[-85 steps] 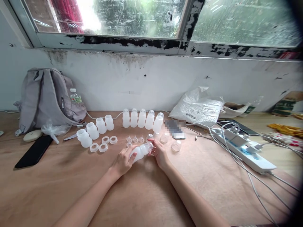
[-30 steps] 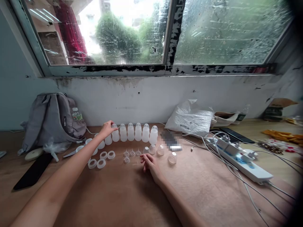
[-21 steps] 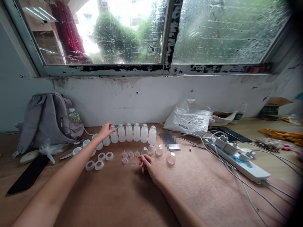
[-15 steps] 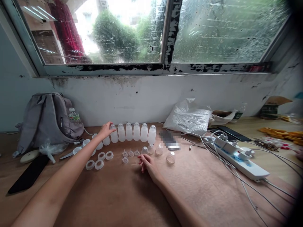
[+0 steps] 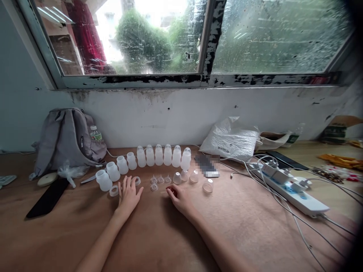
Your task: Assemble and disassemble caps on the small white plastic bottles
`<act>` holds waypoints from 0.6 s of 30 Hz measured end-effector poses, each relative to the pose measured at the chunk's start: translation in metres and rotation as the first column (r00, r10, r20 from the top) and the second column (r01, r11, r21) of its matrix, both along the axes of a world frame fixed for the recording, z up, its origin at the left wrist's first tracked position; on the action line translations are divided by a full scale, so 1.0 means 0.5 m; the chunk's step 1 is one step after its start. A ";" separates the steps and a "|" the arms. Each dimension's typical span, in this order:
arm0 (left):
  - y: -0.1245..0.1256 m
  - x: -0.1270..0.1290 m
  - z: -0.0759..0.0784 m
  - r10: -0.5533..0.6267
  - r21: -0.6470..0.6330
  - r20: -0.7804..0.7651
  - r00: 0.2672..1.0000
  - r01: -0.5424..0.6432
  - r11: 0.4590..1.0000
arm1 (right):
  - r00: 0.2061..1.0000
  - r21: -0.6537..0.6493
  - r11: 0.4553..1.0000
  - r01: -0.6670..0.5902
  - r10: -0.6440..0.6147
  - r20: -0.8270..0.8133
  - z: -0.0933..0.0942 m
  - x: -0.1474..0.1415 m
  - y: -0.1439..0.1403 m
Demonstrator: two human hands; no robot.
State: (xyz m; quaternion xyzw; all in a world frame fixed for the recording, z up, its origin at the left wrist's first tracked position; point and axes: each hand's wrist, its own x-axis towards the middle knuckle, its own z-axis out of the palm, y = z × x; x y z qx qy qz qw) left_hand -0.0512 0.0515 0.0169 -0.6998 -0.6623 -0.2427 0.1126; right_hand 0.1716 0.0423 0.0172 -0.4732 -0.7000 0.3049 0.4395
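Left hand [image 5: 128, 194] flat, fingers spread, empty, covering white plastic screw rings [image 5: 114, 190] on brown wooden desk [image 5: 159, 234], beside open translucent bottle bodies [image 5: 113, 171]. Right hand [image 5: 179, 198] loosely curled, empty, resting near small clear valves [image 5: 160, 180]. Parts sorted by kind in rows; capped bottles [image 5: 163, 155] lined at back.

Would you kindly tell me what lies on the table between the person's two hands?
In the head view, only bare brown table lies between the left hand and the right hand; the small clear cones sit just beyond the gap.
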 end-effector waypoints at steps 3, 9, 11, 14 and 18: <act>-0.022 0.004 -0.032 -0.019 0.021 0.030 0.999 0.018 1.000 | 0.986 0.124 0.992 -0.009 -0.012 0.169 -0.011 -0.007 -0.007; -0.038 0.030 -0.014 -0.229 0.015 0.144 0.963 0.229 0.973 | 0.923 0.152 0.988 0.028 -0.083 0.375 -0.025 -0.025 -0.013; -0.043 0.034 -0.009 -0.228 0.017 0.170 0.959 0.228 0.973 | 0.877 0.157 0.986 0.047 -0.117 0.466 -0.022 -0.041 -0.013; -0.043 0.031 -0.006 -0.227 0.033 0.191 0.955 0.225 0.974 | 0.785 0.161 0.984 0.077 -0.159 0.599 -0.015 -0.072 -0.003; -0.038 0.022 -0.009 -0.263 0.035 0.221 0.939 0.262 0.964 | 0.713 0.153 0.980 0.126 -0.197 0.673 -0.009 -0.107 0.020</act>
